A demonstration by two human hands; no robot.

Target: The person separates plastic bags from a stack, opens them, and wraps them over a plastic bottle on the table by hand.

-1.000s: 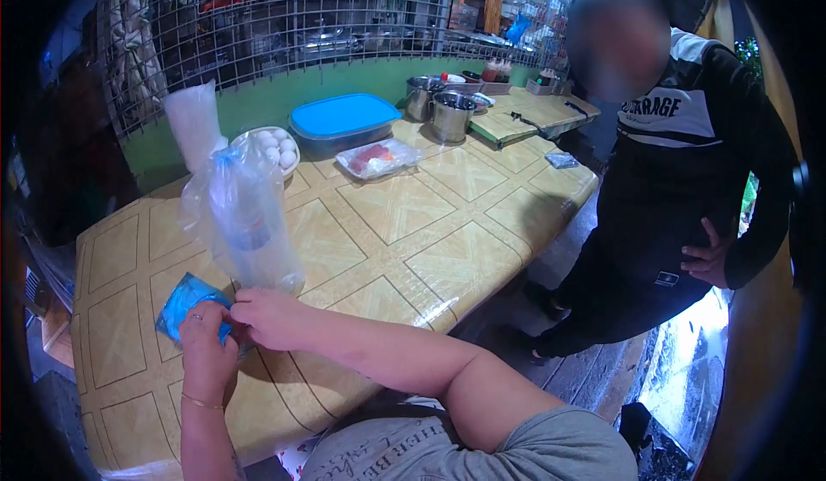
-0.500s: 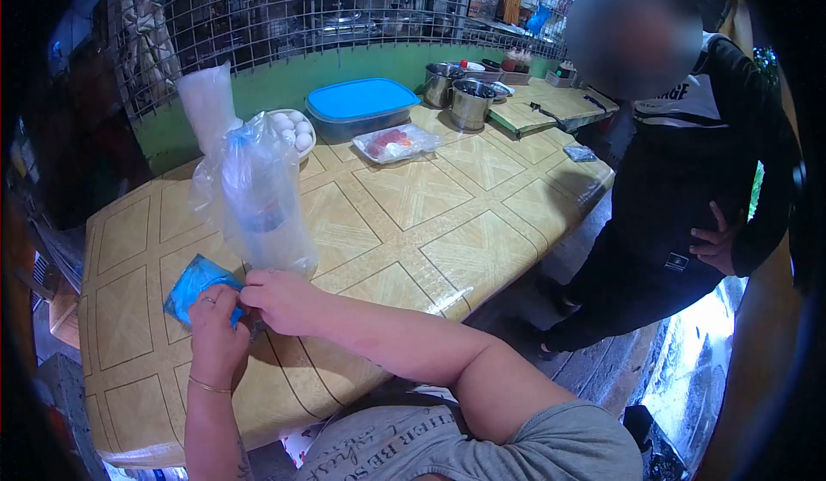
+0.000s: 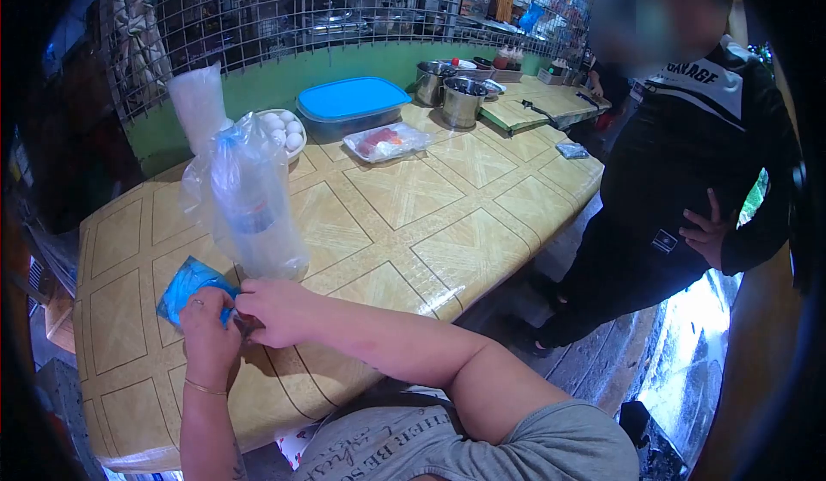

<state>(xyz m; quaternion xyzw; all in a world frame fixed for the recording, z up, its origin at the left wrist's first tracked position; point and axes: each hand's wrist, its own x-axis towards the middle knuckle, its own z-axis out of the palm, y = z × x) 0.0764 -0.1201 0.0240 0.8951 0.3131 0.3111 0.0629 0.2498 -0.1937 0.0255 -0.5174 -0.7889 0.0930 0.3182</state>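
A blue plastic packet (image 3: 183,285) lies at the near left of the table. My left hand (image 3: 209,326) rests over its near end, fingers closed on it. Close against it, my right hand (image 3: 268,311) has its fingers pinched at the same edge; what exactly lies between the fingertips is hidden. Just beyond my hands stands a bottle wrapped in a clear plastic bag (image 3: 249,197). Behind that is an upright roll of clear plastic (image 3: 198,107).
Farther back are a bowl of white eggs (image 3: 280,130), a blue-lidded container (image 3: 354,98), a wrapped tray of meat (image 3: 387,142) and metal pots (image 3: 462,107). A small packet (image 3: 571,151) lies at the right edge. Another person (image 3: 680,171) stands on the right.
The view has shifted slightly, and the other person leans a little differently. My hands stay together at the blue packet's edge, with only slight finger movement.
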